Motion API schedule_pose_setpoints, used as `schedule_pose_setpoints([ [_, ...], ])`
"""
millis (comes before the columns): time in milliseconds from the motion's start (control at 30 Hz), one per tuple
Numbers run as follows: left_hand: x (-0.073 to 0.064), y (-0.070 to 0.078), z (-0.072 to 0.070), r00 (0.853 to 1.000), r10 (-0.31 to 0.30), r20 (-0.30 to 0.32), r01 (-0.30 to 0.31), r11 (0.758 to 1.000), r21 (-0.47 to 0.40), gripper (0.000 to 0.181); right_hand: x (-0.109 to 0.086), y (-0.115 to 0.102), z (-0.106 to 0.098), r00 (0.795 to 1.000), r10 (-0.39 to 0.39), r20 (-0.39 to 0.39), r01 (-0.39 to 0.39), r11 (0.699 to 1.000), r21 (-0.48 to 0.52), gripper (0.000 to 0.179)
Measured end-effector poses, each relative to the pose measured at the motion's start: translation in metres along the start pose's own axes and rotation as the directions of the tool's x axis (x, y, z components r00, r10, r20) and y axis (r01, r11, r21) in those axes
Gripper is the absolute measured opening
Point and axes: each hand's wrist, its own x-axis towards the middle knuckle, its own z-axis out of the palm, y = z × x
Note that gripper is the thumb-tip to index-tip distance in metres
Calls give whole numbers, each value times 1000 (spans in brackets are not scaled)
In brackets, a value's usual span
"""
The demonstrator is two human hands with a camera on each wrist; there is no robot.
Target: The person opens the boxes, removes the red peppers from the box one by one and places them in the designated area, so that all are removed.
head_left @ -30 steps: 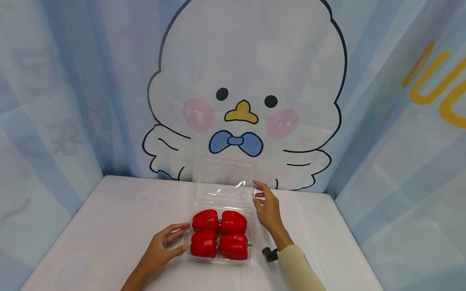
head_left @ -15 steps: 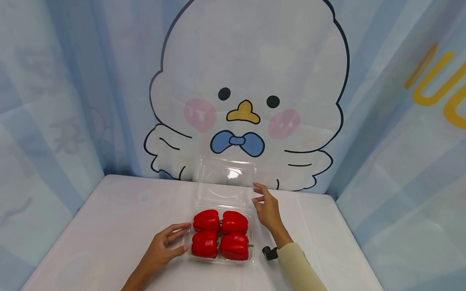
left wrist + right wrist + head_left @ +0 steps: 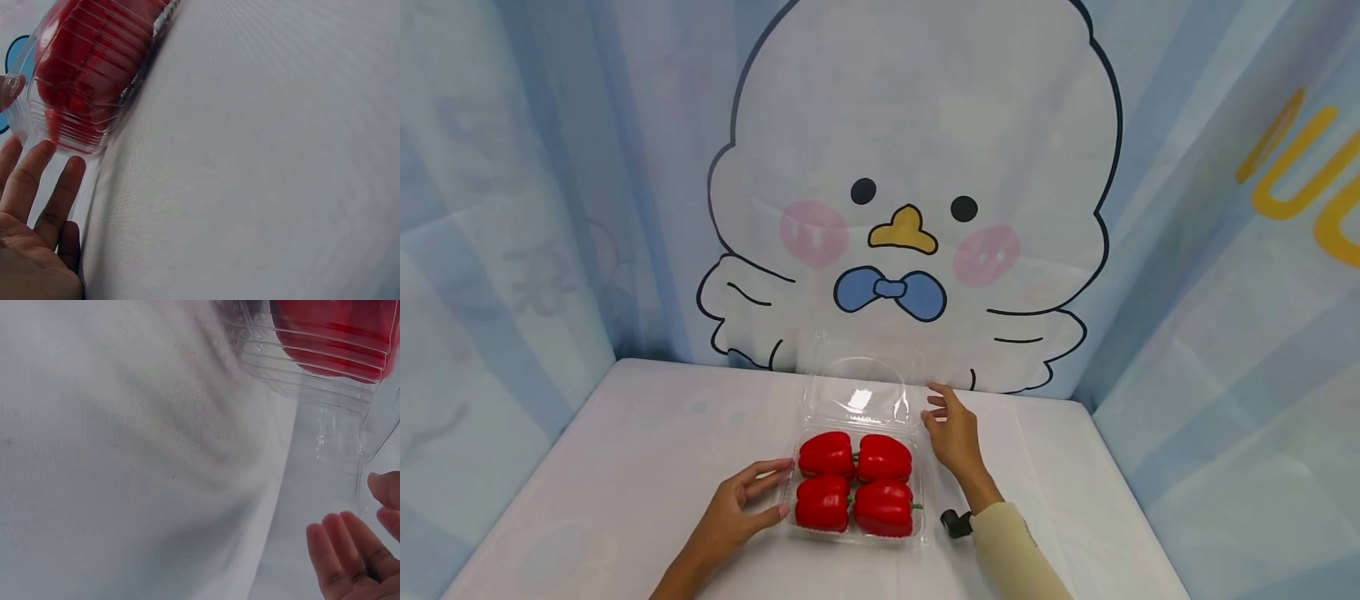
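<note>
Several red bell peppers [image 3: 883, 508] lie in two rows in a clear plastic clamshell box [image 3: 857, 541]. Its transparent lid [image 3: 856, 404] stands raised at the back. My left hand [image 3: 728, 512] is at the box's left side, thumb and fingertips right at the rim. From the left wrist view, that hand's fingers [image 3: 24, 181] stretch loosely toward the ribbed wall. My right hand [image 3: 957, 442] is beside the lid's right edge, fingers loosely bent and pointing toward it. The right wrist view shows the thumb [image 3: 382, 487] near the lid edge, nothing between thumb and fingers.
The box stands on a white-covered table [image 3: 625, 467]. A printed curtain [image 3: 895, 150] with a cartoon bird hangs just behind the table's back edge, and the raised lid overlaps it in the head view. A small black device [image 3: 956, 523] sits at my right wrist.
The lid's tilt has shifted a little and its bright reflection has moved lower. My right fingertips have drawn slightly right, away from the lid edge. My left hand has stayed at the box.
</note>
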Motion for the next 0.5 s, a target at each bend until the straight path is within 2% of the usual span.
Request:
schedule_pose_setpoints([
  [167, 1, -1, 1, 1000, -3, 4, 3, 1000, -7, 60, -6, -6, -6, 999, -16, -49, 14, 999, -38, 54],
  [500, 1, -1, 0, 1000, -21, -7, 21, 1000, 1, 61, -27, -30, -24, 985, -158, -65, 156, 987, -28, 68],
])
